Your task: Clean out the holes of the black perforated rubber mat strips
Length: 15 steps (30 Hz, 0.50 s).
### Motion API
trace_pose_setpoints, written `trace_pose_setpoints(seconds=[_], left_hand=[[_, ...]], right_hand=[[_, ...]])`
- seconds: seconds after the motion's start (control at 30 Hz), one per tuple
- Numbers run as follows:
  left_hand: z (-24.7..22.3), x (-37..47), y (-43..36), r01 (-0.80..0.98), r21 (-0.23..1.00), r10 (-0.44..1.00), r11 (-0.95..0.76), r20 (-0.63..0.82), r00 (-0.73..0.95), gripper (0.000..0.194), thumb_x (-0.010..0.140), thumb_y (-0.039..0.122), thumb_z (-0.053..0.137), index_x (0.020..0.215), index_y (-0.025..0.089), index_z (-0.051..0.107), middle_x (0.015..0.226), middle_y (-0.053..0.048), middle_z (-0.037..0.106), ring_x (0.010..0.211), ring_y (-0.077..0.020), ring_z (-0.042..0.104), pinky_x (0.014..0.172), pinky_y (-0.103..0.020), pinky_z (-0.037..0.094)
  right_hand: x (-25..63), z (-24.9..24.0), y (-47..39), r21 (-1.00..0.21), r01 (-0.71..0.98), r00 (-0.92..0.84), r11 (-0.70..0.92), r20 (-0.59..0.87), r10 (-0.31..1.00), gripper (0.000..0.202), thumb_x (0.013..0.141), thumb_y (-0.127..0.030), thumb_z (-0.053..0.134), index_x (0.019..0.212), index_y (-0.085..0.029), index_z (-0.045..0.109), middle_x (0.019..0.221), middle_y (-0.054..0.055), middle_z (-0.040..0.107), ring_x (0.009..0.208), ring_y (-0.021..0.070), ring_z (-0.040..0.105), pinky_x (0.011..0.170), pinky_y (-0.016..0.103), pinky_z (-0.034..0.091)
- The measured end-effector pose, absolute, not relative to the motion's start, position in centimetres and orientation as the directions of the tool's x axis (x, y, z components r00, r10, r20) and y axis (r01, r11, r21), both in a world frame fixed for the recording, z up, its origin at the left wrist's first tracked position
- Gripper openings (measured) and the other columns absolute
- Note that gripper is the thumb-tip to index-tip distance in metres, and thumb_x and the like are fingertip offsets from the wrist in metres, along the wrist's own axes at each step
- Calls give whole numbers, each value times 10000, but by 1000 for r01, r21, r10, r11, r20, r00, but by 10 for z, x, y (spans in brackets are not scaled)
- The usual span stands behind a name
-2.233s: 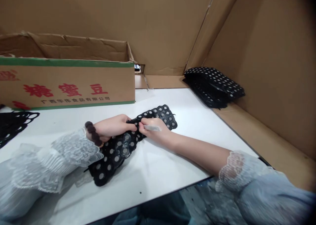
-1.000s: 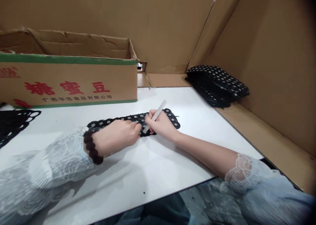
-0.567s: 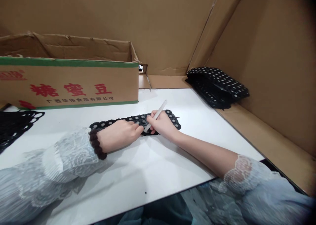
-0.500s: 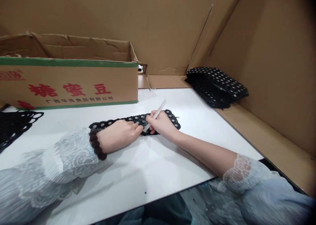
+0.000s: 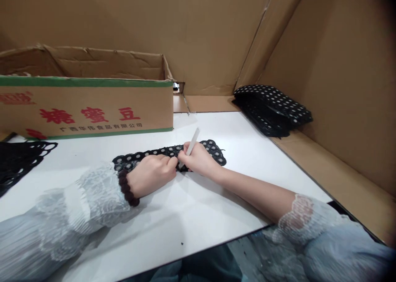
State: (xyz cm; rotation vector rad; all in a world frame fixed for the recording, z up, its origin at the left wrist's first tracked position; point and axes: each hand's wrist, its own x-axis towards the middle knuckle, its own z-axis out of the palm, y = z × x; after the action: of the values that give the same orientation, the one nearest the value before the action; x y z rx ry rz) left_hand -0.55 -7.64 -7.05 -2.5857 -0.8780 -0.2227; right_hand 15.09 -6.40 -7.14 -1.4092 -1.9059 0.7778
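Note:
A black strip with rows of pale round dots lies flat across the white table. My right hand is closed around a slim whitish translucent stick, which leans with its lower end at the strip's near edge. Just left of it, my left hand rests on the strip with its fingers curled together at that same edge. What the left fingertips pinch, if anything, is hidden. Both hands nearly touch.
An open cardboard box with green edges and red lettering stands back left. Black netting lies at the left edge. Folded black dotted pieces are heaped at the back right. Tall cardboard walls enclose the table.
My right hand and the stick have shifted slightly left, and the stick stands more upright. My left hand has barely moved; the view has tilted a little.

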Motion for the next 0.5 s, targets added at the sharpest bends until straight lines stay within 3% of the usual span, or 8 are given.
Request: trace_pose_setpoints(seconds=[0.1,0.2,0.3,0.4,0.5], left_hand=[[-72,-4,-75,649,-282,587,-706,280,760,243,808,185,349,635,142,515,548,-42,563,527,-173,557,486,-273,381],[-66,-8,-71,588,-207,558,-782,187,808,222,817,195,345,684,145,515,621,-43,583,573,-159,553,532,-264,374],[-57,-16,-65,549,-12,545,-836,97,833,250,838,327,370,707,160,502,666,-24,583,579,-126,523,539,-235,350],[-50,-21,-52,678,211,706,-704,101,701,356,856,423,307,675,168,477,609,0,555,542,-109,488,539,-223,339],[-47,-19,-33,828,302,881,-471,119,458,367,855,425,279,723,164,500,672,-24,586,621,-143,528,583,-242,362]], right_hand=[[152,-74,-64,-792,561,-230,240,130,965,197,695,-223,438,532,-183,335,437,-33,412,424,81,434,426,191,324],[156,-77,-62,-887,448,-205,115,23,979,208,721,-276,456,571,-183,347,460,-30,457,390,88,478,392,188,347],[166,-77,-55,-957,288,-160,23,-25,987,293,762,-434,445,632,-187,353,481,-30,485,363,95,496,357,187,350],[176,-76,-45,-965,238,-14,112,112,994,336,736,-514,480,713,-195,376,497,-50,477,379,87,485,359,180,353],[182,-78,-38,-936,263,0,233,241,970,319,715,-496,527,744,-199,412,506,-64,445,419,82,463,389,181,371]])
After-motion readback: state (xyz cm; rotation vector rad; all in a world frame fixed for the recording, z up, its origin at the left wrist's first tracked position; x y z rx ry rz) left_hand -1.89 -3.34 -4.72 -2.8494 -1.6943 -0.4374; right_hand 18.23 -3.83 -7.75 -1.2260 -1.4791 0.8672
